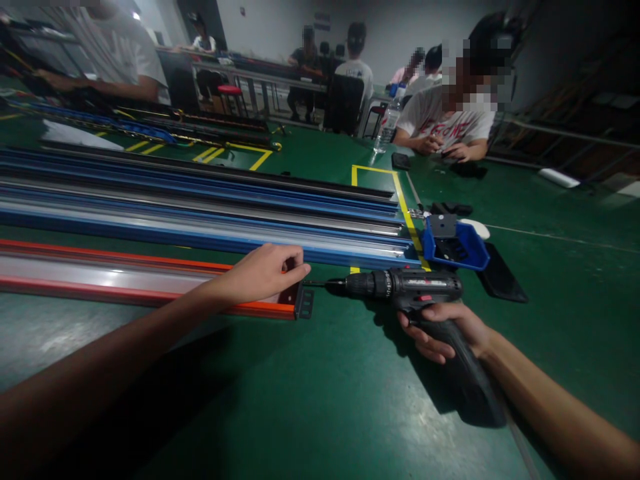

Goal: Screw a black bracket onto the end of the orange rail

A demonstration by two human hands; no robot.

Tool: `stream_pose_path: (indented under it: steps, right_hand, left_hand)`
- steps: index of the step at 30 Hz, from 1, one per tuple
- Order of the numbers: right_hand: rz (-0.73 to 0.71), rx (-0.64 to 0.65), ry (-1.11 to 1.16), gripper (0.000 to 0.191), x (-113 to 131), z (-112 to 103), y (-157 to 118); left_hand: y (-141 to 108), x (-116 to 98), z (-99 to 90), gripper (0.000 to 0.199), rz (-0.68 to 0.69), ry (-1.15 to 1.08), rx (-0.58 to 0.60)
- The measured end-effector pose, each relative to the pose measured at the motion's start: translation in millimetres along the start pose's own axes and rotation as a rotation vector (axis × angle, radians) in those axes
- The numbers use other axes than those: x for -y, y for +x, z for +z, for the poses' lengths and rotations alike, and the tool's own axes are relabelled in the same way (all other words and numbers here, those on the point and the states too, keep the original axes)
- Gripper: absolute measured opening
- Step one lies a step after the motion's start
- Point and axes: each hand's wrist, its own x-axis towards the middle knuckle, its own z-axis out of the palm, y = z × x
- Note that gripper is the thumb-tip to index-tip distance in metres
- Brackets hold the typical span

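My right hand (440,333) is wrapped round the grip of a black cordless drill (425,283), a finger by its trigger. The drill lies level, its thin bit pointing left at a black slotted end plate (306,303). That plate sits on the right end of a long orange channel rail (270,310) with a pale inside. My left hand (270,270) rests over this rail end, fingers curled and thumb near the plate. Whatever is between those fingers is hidden. The bit tip reaches the plate's upper part; whether it touches a screw I cannot tell.
Several blue and black rails (350,257) lie behind the orange one. Right of them stand a blue bin (457,257) with black parts and a dark flat phone-like slab (503,273). A water bottle (387,127) and a seated person (450,120) are across the green table (320,400).
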Motion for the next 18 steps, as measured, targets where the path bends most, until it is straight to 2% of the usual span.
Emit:
stream_pose_path:
  steps: [18]
  right_hand:
    - [0.001,0.015,0.033,0.032,1.3,2.3,-0.6]
  left_hand:
    - [-0.2,0.2,-0.3,0.030,-0.013,0.005,0.003]
